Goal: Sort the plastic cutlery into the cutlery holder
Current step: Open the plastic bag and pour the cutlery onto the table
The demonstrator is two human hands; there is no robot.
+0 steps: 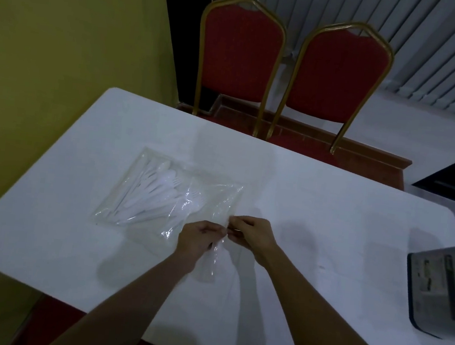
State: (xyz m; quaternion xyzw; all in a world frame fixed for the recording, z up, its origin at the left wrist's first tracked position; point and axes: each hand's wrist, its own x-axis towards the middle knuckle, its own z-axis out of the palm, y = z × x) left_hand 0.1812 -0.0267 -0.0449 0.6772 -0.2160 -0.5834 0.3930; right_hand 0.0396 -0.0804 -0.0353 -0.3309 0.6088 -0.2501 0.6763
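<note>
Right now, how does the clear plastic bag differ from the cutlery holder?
The clear plastic bag is see-through and limp; the cutlery holder is opaque, grey and boxy. The bag lies left of centre, pinched by the left hand and right hand; the holder sits untouched at the right edge. Both rest on the white table.
</note>
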